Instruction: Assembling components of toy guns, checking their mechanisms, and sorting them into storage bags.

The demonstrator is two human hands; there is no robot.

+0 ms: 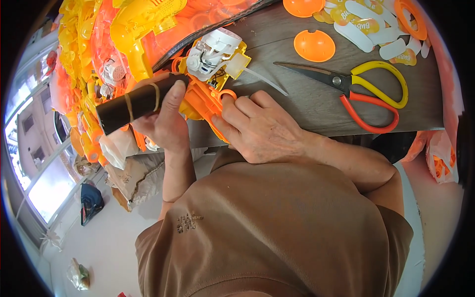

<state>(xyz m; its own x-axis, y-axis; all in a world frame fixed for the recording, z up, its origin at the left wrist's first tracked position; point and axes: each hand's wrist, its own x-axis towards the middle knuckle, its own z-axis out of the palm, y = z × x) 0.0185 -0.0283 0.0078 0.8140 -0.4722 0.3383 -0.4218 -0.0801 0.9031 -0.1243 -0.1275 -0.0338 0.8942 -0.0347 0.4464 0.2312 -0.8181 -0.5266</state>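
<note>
Table [274,47], scissors [338,80], left hand [170,126] — holding cylinder [142,101] (black)

A window [52,190] glows left — floor [114,252] lies pale.

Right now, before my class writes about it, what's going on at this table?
A person is handling plastic parts. The left hand grips a dark cylinder with a tan band around it, while the right hand holds an orange plastic piece. A white mechanism sits just beyond. Scissors lie to the right, and yellow parts are heaped to the left.
</note>
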